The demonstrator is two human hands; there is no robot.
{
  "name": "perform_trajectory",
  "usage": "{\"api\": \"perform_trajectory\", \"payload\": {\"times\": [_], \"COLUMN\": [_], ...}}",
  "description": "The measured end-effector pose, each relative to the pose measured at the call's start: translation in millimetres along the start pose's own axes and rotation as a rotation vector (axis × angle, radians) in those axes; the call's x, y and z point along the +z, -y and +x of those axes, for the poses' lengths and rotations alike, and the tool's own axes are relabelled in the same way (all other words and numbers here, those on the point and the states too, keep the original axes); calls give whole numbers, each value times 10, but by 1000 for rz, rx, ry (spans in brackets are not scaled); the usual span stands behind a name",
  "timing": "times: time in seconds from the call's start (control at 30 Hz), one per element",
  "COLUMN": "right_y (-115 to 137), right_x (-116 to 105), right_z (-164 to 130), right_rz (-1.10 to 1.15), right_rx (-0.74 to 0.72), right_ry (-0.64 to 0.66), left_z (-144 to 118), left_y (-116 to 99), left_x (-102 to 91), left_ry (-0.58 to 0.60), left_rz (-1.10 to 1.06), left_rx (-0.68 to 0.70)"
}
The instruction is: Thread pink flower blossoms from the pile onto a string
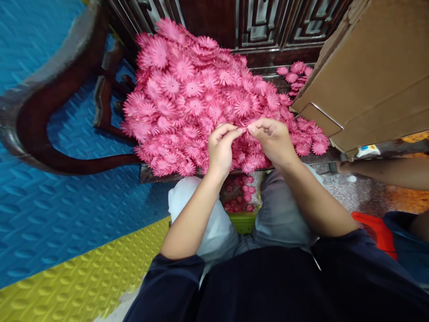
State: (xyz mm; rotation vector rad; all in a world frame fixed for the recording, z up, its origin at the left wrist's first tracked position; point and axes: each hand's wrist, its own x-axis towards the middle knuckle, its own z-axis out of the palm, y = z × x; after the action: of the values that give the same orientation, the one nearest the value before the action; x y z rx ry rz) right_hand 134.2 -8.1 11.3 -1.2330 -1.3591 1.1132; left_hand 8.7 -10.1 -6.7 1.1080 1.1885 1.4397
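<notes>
At far left a curved dark wooden chair arm (50,134) stands on blue embossed foam floor mats (50,214), with a yellow mat (83,277) nearer. The pink paper flowers (187,98), flat daisy-shaped cut-outs with fringed petals, lie heaped on the dark wooden bench (150,174), probably so they stay within easy reach. Above the near edge of the heap the left hand (221,147) and right hand (273,141) meet fingertip to fingertip, both pinching one small pink flower piece (246,128), seemingly to pull or fit it with fine control. A smooth brown cardboard box (368,71) leans at the right. More flowers (239,194) lie below the bench, between the knees.
</notes>
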Motion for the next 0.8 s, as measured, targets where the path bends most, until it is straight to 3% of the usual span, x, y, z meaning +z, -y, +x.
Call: {"api": "perform_trajectory", "payload": {"times": [0.13, 0.27, 0.43, 0.7, 0.8], "right_y": [4, 9, 62, 64, -34], "right_x": [1, -15, -49, 22, -68], "right_z": [-3, 4, 13, -17, 39], "right_rz": [16, 76, 132, 161, 161], "right_rx": [4, 19, 117, 133, 115], "right_ry": [-7, -22, -12, -40, -145], "left_z": [-3, 20, 61, 16, 143], "left_y": [-22, 1, 7, 21, 126], "left_x": [-5, -38, -98, -23, -211], "left_ry": [-16, 47, 94, -27, -111], "left_rz": [-36, -117, -52, 58, 129], "left_rx": [-25, -65, -59, 104, 205]}}
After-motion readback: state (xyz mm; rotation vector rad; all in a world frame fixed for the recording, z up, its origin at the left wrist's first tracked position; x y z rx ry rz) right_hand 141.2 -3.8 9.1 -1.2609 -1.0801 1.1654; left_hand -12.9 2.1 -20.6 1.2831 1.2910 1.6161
